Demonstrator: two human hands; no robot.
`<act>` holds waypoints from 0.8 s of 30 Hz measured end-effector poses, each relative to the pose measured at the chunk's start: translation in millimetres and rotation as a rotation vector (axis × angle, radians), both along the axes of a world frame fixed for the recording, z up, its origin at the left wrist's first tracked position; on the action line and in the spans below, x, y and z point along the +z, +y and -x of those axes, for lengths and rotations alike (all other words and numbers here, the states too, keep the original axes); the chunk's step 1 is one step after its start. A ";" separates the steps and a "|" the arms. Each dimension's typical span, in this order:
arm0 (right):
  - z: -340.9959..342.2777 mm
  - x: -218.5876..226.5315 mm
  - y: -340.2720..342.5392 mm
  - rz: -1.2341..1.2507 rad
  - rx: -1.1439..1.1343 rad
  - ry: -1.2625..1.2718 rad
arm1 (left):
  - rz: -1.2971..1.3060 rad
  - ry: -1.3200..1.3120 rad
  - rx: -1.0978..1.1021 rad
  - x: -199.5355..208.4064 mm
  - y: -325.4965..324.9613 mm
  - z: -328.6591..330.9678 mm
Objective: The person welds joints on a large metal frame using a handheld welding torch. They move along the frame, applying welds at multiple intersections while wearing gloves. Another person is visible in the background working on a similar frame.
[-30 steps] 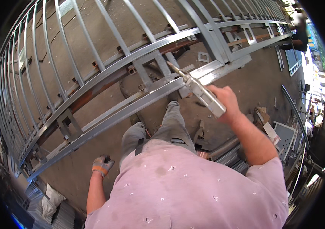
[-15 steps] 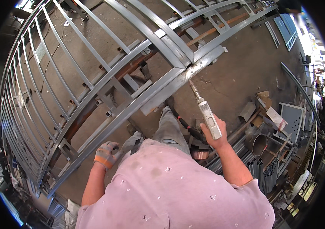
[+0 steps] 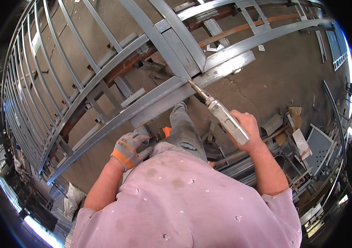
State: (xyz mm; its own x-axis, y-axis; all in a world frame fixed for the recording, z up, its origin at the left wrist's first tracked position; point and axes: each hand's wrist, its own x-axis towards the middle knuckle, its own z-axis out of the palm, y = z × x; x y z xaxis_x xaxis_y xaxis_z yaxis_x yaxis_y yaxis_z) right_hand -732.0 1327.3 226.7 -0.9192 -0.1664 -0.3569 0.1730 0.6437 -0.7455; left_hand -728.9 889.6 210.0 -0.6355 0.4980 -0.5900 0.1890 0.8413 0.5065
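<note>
My bare right hand [image 3: 248, 130] is wrapped around the body of a white and grey handheld welding gun [image 3: 225, 120]. The gun's coppery nozzle points up and left, its tip at the corner joint of a grey metal frame [image 3: 163, 91]; actual contact is hard to judge. That joint is where an upright box tube [image 3: 159, 43] meets the lower rail. A flat metal plate [image 3: 229, 68] lies under the joint. In front of my waist, my left hand [image 3: 128, 149], in a grey and orange glove, hangs with loosely curled fingers and a thumb held apart, nothing visible in it.
Curved metal bars [image 3: 74, 35] spread across the upper left. On the floor at right lie cardboard pieces [image 3: 273, 124], a perforated grey panel [image 3: 316, 149] and stacked metal tubes [image 3: 240, 173]. A long dark bar [image 3: 335, 111] crosses the far right. A white sack [image 3: 73, 196] sits at lower left.
The welding gun's tip has shifted left and slightly up to the corner joint, with the gun tilted more. My left hand has come up and closer to my waist. My view has shifted.
</note>
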 end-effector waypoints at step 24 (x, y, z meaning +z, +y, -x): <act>67.0 5.9 4.2 -0.206 0.246 -0.131 | 0.124 -0.304 0.164 -86.3 -28.9 -50.3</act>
